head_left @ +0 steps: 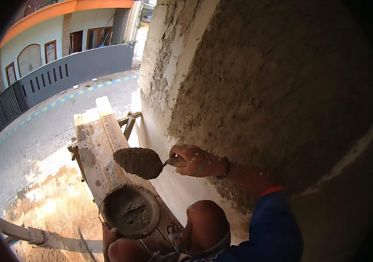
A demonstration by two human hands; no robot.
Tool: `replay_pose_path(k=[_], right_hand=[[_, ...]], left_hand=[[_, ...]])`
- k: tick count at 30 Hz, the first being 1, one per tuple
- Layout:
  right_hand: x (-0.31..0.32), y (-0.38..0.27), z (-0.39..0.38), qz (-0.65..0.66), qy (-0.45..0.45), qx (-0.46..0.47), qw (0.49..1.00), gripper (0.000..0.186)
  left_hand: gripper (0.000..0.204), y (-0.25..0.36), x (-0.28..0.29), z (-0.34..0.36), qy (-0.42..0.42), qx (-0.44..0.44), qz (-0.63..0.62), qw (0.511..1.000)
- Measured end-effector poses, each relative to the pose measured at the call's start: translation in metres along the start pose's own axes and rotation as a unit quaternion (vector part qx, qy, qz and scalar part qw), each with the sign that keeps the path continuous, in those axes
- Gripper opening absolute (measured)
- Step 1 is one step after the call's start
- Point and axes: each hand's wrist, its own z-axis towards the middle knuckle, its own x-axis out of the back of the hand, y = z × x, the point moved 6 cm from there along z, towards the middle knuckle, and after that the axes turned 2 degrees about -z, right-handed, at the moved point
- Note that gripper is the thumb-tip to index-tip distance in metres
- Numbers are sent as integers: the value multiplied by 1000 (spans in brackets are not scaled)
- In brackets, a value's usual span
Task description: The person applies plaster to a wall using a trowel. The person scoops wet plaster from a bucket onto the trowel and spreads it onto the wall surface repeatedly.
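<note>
My right hand (pixel 195 160) is closed round the handle of a trowel (pixel 176 162), held out beside the wall. A heaped, wet load of grey mortar (pixel 138 163) covers the trowel's blade, so little of the metal shows. Below it, a round dark bucket (pixel 155 222) rests on the planks, with more mortar (pixel 132 214) inside. At the bucket's near left rim is my left hand (pixel 111 233), gripping the edge; most of its fingers are hidden. Rough, fresh-looking mortar coats the upper part of the wall (pixel 256 87) at my right.
I am squatting on a narrow scaffold of wooden planks (pixel 94 144), with a sandalled foot (pixel 174 231) close to the bucket. The ground lies below on the left, with a paved street (pixel 33 153). A grey boundary wall (pixel 86 65) and a house stand across it. A timber beam (pixel 18 231) juts in lower left.
</note>
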Motion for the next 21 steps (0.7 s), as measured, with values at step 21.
replay_pose_path(k=[21], right_hand=[[381,23,-84,-140,490,-296,808,49]], left_hand=[[62,6,-22,0,106,-27,-99,989]])
